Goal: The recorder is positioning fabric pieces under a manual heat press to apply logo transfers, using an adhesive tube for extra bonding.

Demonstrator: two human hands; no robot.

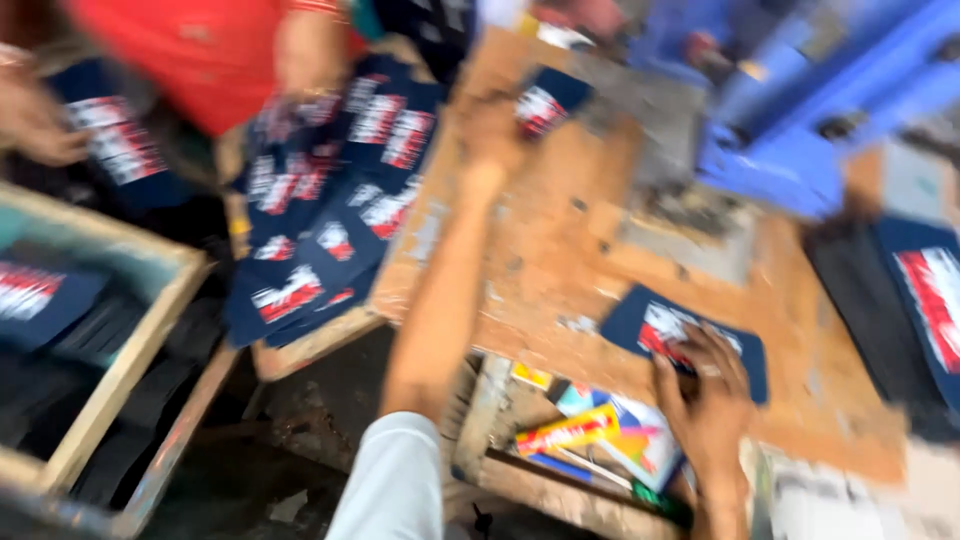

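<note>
The picture is blurred by motion. My left hand (492, 128) reaches far across the worn wooden table (545, 250) and grips the edge of a small dark blue cloth piece with a red and white print (550, 100). My right hand (705, 390) lies near the table's front edge. Its fingers are spread on top of a second dark blue printed piece (655, 325), which lies flat on the wood.
A heap of the same printed pieces (330, 200) lies left of the table, with a person in a red shirt (200, 45) over it. A wooden-framed box (150, 330) stands at the left, blue machinery (800, 110) at the back right, and colourful packets (600, 432) under the table.
</note>
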